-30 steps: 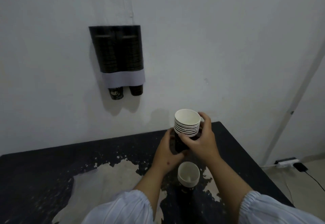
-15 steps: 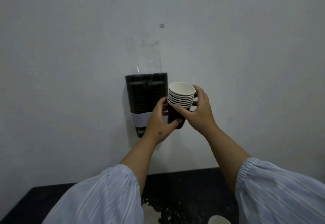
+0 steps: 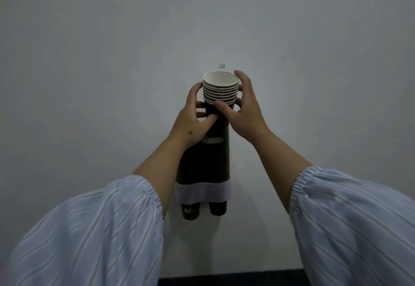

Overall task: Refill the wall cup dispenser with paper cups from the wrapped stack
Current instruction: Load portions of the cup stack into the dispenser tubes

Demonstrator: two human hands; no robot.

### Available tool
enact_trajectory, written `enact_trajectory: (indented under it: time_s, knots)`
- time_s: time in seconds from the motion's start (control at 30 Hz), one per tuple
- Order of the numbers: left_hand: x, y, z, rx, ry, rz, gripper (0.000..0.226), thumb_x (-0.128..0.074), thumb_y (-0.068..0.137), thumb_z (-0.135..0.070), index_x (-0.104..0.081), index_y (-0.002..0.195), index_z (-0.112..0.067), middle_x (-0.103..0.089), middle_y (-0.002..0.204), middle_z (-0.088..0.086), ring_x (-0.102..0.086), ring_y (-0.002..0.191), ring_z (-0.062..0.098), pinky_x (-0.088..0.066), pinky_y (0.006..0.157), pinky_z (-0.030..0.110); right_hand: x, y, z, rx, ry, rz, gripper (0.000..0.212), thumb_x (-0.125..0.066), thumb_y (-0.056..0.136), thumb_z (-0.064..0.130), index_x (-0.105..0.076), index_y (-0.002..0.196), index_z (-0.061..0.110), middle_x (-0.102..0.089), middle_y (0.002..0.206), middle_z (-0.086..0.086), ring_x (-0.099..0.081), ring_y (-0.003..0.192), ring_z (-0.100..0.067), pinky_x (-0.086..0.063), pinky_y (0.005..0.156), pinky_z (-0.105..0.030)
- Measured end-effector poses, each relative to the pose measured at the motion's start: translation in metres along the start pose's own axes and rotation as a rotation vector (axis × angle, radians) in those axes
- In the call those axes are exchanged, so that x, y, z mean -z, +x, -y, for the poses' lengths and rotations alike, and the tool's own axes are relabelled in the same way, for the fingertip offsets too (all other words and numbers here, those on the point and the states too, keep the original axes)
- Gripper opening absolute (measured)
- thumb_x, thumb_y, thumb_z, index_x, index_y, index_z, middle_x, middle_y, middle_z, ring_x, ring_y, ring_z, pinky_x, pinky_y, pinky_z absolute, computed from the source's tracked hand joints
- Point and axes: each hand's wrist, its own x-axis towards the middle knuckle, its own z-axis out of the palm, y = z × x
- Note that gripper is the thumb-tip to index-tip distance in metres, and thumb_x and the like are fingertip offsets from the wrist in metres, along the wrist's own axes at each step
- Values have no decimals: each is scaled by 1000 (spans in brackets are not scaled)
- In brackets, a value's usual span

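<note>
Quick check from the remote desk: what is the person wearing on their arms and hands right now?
Both arms wear loose, puffy sleeves of pale blue cloth with thin white stripes, gathered into elastic cuffs partway up the forearm. The left sleeve and right sleeve match. The left hand and right hand are bare: no gloves, rings or watch show.

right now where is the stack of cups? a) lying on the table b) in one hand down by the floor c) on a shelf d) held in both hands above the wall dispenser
d: both the left hand and the right hand grip the stack of cups just above the top of the wall dispenser.
</note>
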Motion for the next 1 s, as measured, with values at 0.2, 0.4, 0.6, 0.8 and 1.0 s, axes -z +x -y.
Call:
enact_trajectory:
  time_s: [0.2, 0.4, 0.6, 0.8, 1.0]
  knots:
    - [-1, 28, 25, 6, -26, 0, 69, -59, 88, -14, -21, 141, -37, -52, 114, 0, -58, 109, 15, -53, 66, 11, -17, 17, -31, 33, 17, -6, 71, -67, 83, 19, -27, 141, 18, -38, 135, 4, -37, 131, -17, -41, 106, -44]
    - [-3, 37, 55, 30, 212, -1, 59, -59, 87, -36, -32, 139, -27, -51, 130, 3, -46, 120, 15, -39, 100, 36, -25, 15, -61, -73, -56, 99, 67, -67, 84, 20, -28, 138, 18, -45, 125, 6, -47, 114, -12, -42, 94, -27]
    - [-7, 38, 79, 35, 486, -52, 45, -54, 89, -37, -43, 132, -29, -50, 136, -3, -45, 127, 21, -33, 105, 52, -29, 13, -82, -185, -277, 227, 63, -57, 91, 29, -27, 144, 13, -43, 142, -9, -41, 130, -24, -34, 105, -35]
    - [-17, 38, 86, 74, 693, 40, 30, -45, 91, -47, -58, 113, -31, -54, 130, -10, -39, 130, 16, -14, 110, 57, -36, 10, -90, -204, -373, 242, 51, -55, 91, 28, -39, 137, 12, -46, 133, -14, -46, 123, -25, -38, 103, -33]
    - [-17, 37, 88, 101, 775, 69, 34, -42, 90, -53, -60, 108, -29, -59, 122, -8, -40, 128, 17, -9, 109, 61, -36, 8, -96, -159, -495, 264, 40, -52, 92, 34, -55, 122, 7, -50, 127, -11, -46, 119, -25, -37, 99, -30]
